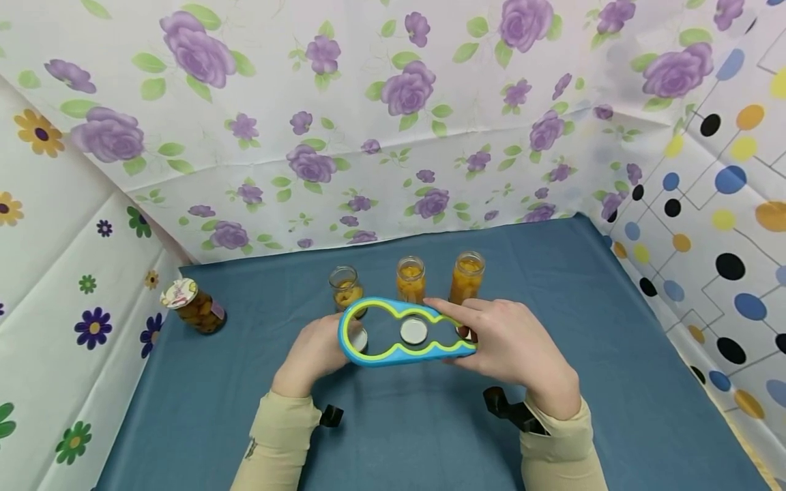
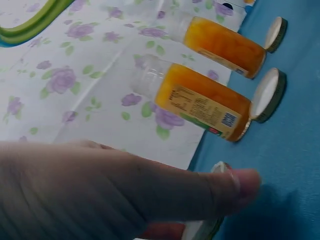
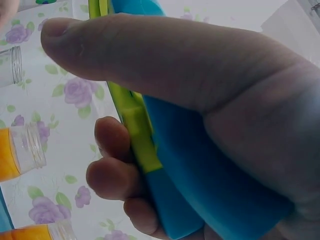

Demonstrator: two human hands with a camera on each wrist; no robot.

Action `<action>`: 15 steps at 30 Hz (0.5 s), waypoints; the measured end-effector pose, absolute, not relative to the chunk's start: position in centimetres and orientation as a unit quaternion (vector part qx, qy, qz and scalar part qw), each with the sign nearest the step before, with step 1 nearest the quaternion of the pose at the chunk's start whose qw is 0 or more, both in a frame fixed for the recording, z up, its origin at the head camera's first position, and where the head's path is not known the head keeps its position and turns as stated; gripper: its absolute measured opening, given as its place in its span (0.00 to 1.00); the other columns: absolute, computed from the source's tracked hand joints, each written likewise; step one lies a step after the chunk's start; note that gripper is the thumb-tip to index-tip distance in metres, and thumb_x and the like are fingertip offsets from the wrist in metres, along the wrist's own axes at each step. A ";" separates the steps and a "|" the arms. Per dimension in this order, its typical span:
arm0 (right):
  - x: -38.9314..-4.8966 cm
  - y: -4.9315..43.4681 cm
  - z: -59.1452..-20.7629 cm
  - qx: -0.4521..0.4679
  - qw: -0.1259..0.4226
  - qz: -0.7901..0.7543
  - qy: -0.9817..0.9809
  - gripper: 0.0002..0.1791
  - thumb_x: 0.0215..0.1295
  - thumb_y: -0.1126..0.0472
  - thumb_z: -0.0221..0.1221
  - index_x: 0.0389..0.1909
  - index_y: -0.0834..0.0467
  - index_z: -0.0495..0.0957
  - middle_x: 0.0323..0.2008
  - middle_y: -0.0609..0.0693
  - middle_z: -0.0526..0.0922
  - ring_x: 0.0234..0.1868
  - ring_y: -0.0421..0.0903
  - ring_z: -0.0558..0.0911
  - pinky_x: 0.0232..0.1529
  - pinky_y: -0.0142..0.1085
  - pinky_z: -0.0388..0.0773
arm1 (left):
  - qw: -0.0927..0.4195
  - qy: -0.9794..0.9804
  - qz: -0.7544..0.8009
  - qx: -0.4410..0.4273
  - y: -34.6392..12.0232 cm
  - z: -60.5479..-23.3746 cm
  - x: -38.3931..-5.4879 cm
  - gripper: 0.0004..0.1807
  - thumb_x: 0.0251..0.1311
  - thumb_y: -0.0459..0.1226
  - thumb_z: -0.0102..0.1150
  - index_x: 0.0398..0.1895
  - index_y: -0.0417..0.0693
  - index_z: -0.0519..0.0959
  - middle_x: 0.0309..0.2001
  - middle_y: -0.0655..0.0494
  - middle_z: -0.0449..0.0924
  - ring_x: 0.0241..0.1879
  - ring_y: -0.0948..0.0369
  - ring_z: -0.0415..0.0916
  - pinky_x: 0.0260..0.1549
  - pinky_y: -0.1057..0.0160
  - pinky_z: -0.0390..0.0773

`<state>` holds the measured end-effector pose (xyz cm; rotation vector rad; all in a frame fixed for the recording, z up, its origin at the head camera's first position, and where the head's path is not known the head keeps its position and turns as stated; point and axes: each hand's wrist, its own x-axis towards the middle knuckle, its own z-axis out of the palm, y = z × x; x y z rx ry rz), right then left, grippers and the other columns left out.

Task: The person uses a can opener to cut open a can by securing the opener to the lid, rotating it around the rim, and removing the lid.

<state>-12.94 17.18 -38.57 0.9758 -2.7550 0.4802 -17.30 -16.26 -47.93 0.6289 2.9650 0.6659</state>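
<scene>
My right hand point(image 1: 510, 334) grips the handle end of a blue and lime-green jar opener point(image 1: 368, 362), holding it over the table. In the right wrist view, fingers and thumb wrap its handles point(image 3: 185, 165). My left hand point(image 1: 316, 351) pinches a jar lid point(image 1: 359, 339), which shows through the opener's round end. The left wrist view has this lid point(image 2: 200, 231) partly hidden by the thumb. Behind the hands stand three uncapped glass jars: a left jar point(image 1: 346, 292), a middle jar point(image 1: 410, 279) and a right jar point(image 1: 468, 276), all with orange-yellow fruit.
A second lid point(image 1: 414, 331) lies inner side up before the middle jar. Another lid point(image 2: 276, 34) lies by the right jar. A capped jar point(image 1: 199, 310) of dark contents stands far left on the blue cloth point(image 1: 399, 436). Patterned sheets point(image 1: 344, 136) enclose the table.
</scene>
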 end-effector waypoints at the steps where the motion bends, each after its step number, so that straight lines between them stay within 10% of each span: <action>1: -12.9 17.2 -38.6 0.327 0.089 0.161 -0.927 0.51 0.48 0.47 0.85 0.76 0.37 0.75 0.30 0.35 0.76 0.26 0.31 0.71 0.28 0.32 0.72 | 0.026 0.955 0.214 0.202 -16.2 -48.1 -17.3 0.12 0.70 0.35 0.70 0.27 0.55 0.82 0.22 0.65 0.71 0.23 0.62 0.66 0.27 0.60 0.67; 15: -12.9 17.2 -38.5 0.325 0.089 0.161 -0.928 0.50 0.48 0.46 0.85 0.75 0.37 0.75 0.30 0.34 0.76 0.25 0.31 0.71 0.28 0.32 0.72 | -0.039 0.961 0.148 0.232 -15.7 -49.6 -17.5 0.09 0.65 0.31 0.73 0.46 0.50 0.93 0.38 0.54 0.89 0.38 0.51 0.79 0.41 0.48 0.79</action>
